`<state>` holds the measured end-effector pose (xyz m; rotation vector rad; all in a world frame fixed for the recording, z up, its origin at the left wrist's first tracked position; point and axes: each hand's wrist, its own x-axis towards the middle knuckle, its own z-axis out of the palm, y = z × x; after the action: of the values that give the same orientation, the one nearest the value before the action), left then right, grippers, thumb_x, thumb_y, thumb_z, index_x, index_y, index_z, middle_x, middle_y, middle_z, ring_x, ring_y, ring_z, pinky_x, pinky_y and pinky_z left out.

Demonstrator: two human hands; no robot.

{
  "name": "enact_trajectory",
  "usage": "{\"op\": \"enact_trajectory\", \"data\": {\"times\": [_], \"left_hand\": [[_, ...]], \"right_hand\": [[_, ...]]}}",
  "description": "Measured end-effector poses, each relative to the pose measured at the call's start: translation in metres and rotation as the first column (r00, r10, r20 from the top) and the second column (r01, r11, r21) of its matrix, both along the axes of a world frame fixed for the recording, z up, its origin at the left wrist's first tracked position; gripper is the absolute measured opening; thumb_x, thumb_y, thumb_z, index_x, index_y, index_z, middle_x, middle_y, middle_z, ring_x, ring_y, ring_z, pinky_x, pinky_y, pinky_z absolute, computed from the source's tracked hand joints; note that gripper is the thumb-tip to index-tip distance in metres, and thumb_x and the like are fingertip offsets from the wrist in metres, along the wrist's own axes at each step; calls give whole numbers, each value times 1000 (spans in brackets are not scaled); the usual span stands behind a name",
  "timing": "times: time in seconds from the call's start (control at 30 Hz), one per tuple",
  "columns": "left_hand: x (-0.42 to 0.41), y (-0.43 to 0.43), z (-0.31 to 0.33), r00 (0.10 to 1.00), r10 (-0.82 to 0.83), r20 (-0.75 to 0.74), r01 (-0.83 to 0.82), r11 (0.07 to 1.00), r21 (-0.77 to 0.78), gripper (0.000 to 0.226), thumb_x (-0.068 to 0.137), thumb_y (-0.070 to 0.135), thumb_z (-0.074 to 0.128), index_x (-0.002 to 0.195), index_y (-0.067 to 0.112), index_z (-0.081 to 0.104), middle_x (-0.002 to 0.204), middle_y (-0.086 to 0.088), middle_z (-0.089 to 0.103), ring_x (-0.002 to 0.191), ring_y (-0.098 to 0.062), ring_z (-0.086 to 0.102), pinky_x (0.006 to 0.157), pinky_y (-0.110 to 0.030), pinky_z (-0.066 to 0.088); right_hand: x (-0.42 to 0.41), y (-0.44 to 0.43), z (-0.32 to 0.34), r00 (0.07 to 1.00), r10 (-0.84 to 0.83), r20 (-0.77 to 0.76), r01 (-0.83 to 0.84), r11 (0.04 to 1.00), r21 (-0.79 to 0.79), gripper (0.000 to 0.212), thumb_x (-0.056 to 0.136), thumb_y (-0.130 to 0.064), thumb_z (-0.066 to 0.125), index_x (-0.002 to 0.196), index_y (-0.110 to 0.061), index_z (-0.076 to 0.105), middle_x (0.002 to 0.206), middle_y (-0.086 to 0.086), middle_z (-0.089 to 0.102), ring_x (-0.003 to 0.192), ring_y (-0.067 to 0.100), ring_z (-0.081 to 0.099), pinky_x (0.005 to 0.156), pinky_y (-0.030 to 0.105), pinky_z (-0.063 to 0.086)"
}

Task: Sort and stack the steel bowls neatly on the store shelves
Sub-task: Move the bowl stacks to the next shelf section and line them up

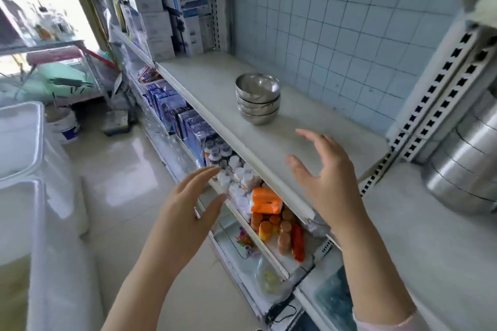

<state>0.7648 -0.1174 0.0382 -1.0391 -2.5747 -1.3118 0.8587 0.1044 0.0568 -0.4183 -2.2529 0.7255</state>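
Left hand (188, 204), lower centre of frame: fingers straight and loosely apart, holding nothing. It hangs in front of the shelving, fingertips close to the front lip of the lower shelf (242, 216).

Right hand (322, 183), right of centre: fingers spread and a little curved, palm turned toward the left hand, also holding nothing. It sits above the front part of the top shelf (215, 80), wrist crossing the shelf's front edge.

Steel bowls (258, 99): several nested in one upright stack, mouths up, standing on the white top shelf at centre frame. Stack is above and to the left of the right hand, clearly apart from it; neither hand touches it. Exact count of bowls is hard to tell.

Behind the shelf, a pale blue tiled wall (336, 21) fills the upper right. At the far end of the shelf, upper left, white and blue boxes (161, 16) are piled against each other. A slotted upright (435, 94) divides this bay from the next on the right, where a stack of round steel tins (462, 158) stands at the frame's right edge.

Lower shelf holds white-capped bottles (236, 169), an orange packet (266, 200) just beside them, and brown jars below that.

Glossy floor (129, 169) at left centre; translucent white tubs (18, 142) along the left edge; a small bucket (66, 126) beyond them.
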Motion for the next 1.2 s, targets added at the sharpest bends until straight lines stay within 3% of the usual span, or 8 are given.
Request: {"op": "enact_trajectory", "data": {"times": [0.07, 0.2, 0.37, 0.53, 0.83, 0.97, 1.1, 1.2], "left_hand": [[-38, 13, 3, 999, 29, 25, -30, 998, 56, 48, 87, 29, 65, 125, 51, 45, 119, 41, 40, 98, 19, 45, 87, -18, 43], [-104, 34, 2, 994, 24, 110, -36, 993, 112, 53, 81, 46, 57, 133, 39, 49, 119, 39, 43, 111, 10, 48, 94, -21, 44], [-194, 92, -4, 971, -122, 204, 98, 987, 126, 75, 72, 61, 55, 141, 37, 41, 139, 10, 51, 127, -7, 49, 103, -31, 45], [-283, 173, -20, 857, -431, 282, 402, 902, 158, 109, 60, 66, 65, 150, 40, 10, 150, 18, 23, 139, -9, 33, 113, -40, 35], [-367, 232, -32, 591, -773, 232, 772, 625, 115, 105, 55, 70, 72, 146, 39, 28, 143, 17, 44, 132, 0, 39, 99, -6, 30], [-375, 235, -34, 517, -824, 232, 814, 557, 165, 92, 57, 76, 68, 136, 54, 25, 135, 32, 43, 121, 19, 39, 90, 5, 27], [-378, 240, -32, 468, -853, 231, 835, 513, 201, 82, 62, 70, 70, 130, 55, 27, 134, 29, 44, 121, 24, 35, 94, 3, 26], [-383, 244, -35, 432, -867, 248, 845, 485, 223, 78, 60, 75, 68, 128, 63, 30, 136, 31, 44, 136, 5, 33, 110, -16, 27]], "right_hand": [[-45, 15, 6, 999, 19, -26, -19, 1000, -7, 43, 91, -25, 68, 132, -15, 58, 123, -5, 60, 119, 18, 56, 103, 28, 42], [-110, 38, 5, 1000, 32, 1, -31, 993, -114, 57, 89, -25, 72, 141, -21, 49, 129, -16, 49, 126, 4, 47, 102, 5, 31], [-167, 76, -14, 995, -32, 89, 61, 938, -342, 90, 82, -39, 77, 154, -33, 24, 156, -15, 31, 142, 10, 36, 116, 39, 35], [-212, 98, -37, 974, -52, 222, 167, 822, -544, 134, 51, -65, 81, 157, -37, 4, 164, -16, 17, 146, 5, 28, 118, 44, 33], [-237, 79, -67, 941, -301, 156, 333, 735, -590, 89, 66, -21, 92, 142, -31, 48, 131, -10, 63, 116, 2, 62, 98, 37, 55], [-244, 66, -70, 915, -377, 144, 379, 681, -627, 101, 59, -39, 90, 148, -27, 43, 140, -11, 57, 131, 2, 51, 93, 29, 55], [-249, 61, -68, 899, -414, 145, 404, 654, -640, 102, 59, -41, 86, 149, -22, 41, 142, -8, 56, 134, 3, 49, 94, 29, 55], [-251, 56, -71, 887, -440, 138, 419, 643, -641, 95, 65, -31, 87, 148, -18, 42, 141, -6, 57, 134, 3, 49, 95, 27, 53]]}}
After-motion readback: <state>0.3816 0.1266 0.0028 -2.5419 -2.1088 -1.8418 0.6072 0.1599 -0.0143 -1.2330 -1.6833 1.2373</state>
